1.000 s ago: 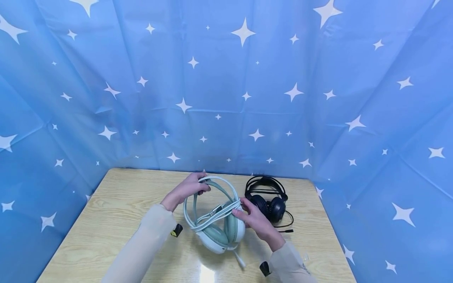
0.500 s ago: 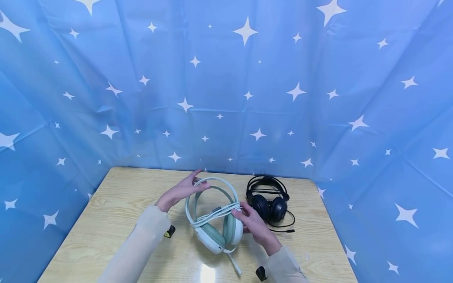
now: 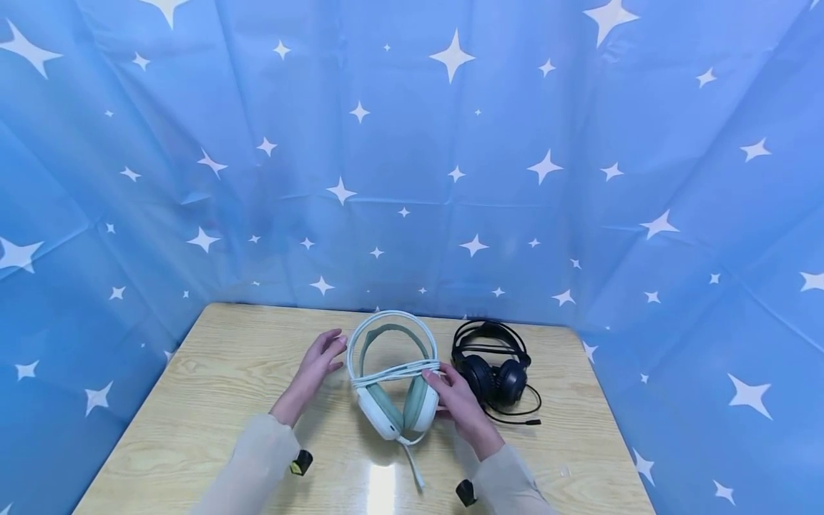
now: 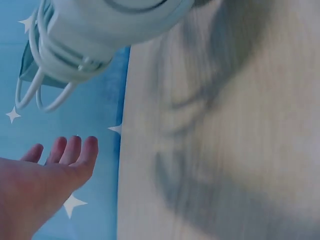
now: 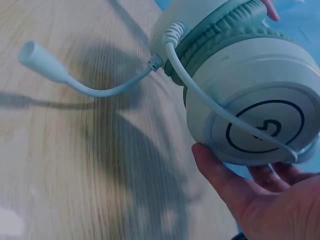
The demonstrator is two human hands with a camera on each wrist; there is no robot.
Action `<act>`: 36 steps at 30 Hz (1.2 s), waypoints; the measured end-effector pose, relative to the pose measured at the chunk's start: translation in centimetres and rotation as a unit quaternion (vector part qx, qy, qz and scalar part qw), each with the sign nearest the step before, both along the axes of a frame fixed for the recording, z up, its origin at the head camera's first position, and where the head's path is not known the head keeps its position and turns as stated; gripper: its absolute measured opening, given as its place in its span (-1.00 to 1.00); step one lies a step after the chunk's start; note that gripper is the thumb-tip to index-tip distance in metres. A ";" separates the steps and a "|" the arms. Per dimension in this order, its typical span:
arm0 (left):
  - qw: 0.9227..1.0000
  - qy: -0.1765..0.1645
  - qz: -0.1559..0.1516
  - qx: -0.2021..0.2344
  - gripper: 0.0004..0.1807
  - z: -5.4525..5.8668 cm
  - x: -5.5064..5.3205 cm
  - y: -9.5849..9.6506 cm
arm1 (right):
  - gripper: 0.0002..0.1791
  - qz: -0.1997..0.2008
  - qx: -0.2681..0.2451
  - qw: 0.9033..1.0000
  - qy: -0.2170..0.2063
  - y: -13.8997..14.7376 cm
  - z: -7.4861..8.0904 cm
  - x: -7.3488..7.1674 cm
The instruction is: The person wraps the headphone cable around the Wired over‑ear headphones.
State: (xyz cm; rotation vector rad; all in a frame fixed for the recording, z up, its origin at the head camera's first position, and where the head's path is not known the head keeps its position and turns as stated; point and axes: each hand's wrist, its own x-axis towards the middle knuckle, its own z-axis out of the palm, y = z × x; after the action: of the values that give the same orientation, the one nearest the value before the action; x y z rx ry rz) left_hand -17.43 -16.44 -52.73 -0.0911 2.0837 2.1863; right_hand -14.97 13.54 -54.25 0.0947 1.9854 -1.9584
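A pale mint-and-white headset (image 3: 375,409) is held above the table, tilted with its band toward the back. Its bundled cable (image 3: 394,373) wraps across the band above the ear cups. My right hand (image 3: 460,404) grips the right ear cup, fingers curled round its outer side; in the right wrist view the microphone boom (image 5: 42,62) sticks out from the other cup. Just left of the band, my left hand (image 3: 315,366) is apart from the headset. The left wrist view shows that hand (image 4: 55,177) with fingers extended, holding nothing.
A black headset (image 3: 492,379) lies on the wooden table (image 3: 212,386) just right of my right hand, its thin lead and plug (image 3: 531,422) beside it. A blue curtain (image 3: 412,157) with white stars hangs behind and along the sides.
My left hand has let go of the headset's band and drawn away to the left. The right hand keeps its grip, and the headset has turned slightly more upright.
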 end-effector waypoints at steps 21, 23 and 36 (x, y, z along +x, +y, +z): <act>0.996 -0.064 0.002 0.062 -0.23 -4.2 3.4 4.0 | -0.16 -0.068 -0.036 0.994 -0.072 -2.2 -1.5 -2.8; 0.996 -0.064 0.003 0.058 -0.23 -4.2 3.3 4.0 | -0.14 -0.066 -0.041 0.994 -0.079 -2.3 -1.6 -3.0; 0.996 -0.074 0.038 0.012 -0.20 -4.6 2.3 4.0 | -0.28 -0.064 -0.029 0.991 -0.117 -3.4 -1.9 -3.6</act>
State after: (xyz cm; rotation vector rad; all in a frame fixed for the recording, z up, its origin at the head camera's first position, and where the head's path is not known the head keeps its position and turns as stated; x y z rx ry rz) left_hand -15.12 -12.40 -57.35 -0.3242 2.0044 2.1737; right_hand -18.59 10.15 -56.13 0.4267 1.8104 -1.9772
